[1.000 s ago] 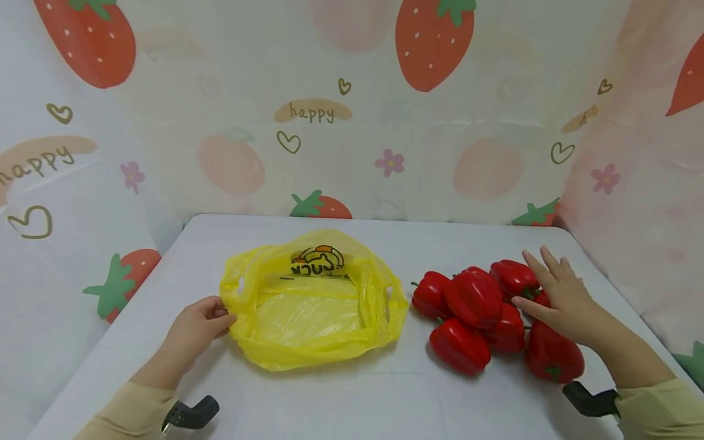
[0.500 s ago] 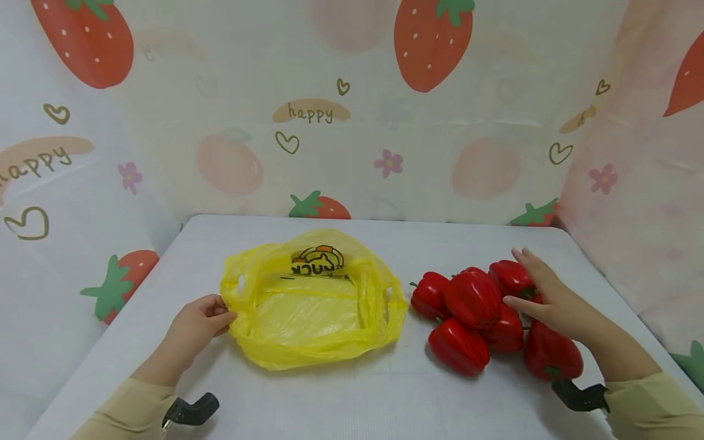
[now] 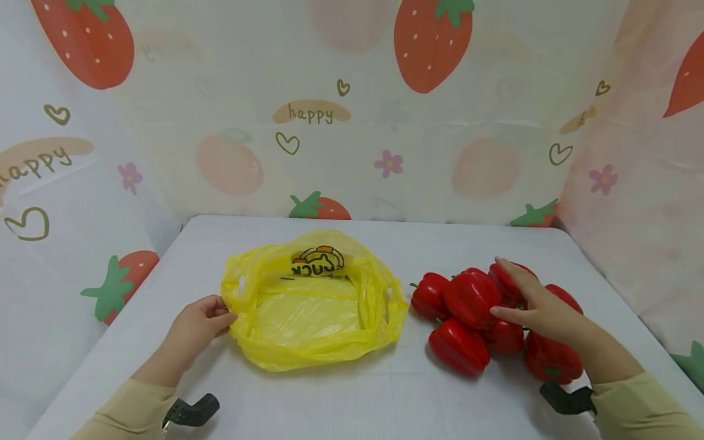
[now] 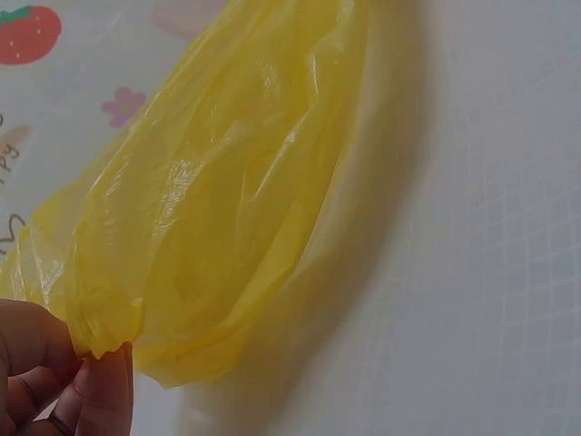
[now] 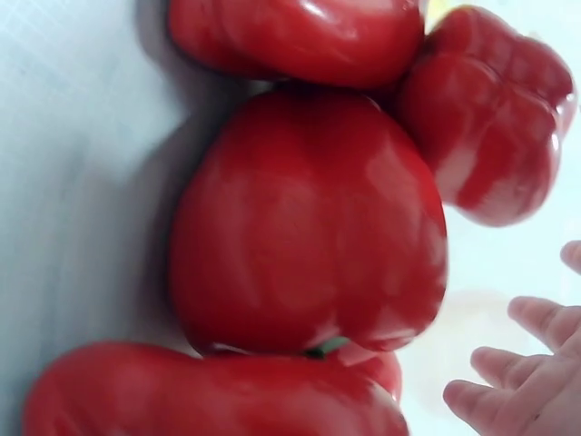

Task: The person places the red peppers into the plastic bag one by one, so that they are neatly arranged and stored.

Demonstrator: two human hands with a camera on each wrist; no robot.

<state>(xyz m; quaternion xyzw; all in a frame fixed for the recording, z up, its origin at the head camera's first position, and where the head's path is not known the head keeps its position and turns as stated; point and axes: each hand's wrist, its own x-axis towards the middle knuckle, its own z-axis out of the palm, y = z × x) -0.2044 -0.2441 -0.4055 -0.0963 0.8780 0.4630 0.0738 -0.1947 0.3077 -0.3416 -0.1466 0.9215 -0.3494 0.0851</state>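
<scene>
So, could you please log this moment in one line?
left hand: pinches yellow bag; right hand: extended over red peppers; bag: mouth open; peppers: piled beside bag

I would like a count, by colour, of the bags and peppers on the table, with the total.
Yellow bag: 1
Red peppers: at least 7; the pile partly hides some
Total: at least 8

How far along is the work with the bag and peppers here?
Done: the yellow plastic bag is spread open on the table, its mouth facing up.

In hand: the left hand pinches the bag's left edge; the right hand, fingers extended, is over the pile of glossy red bell peppers, grasping none.

Left: probably all the bagging, since every visible pepper lies outside.
</scene>
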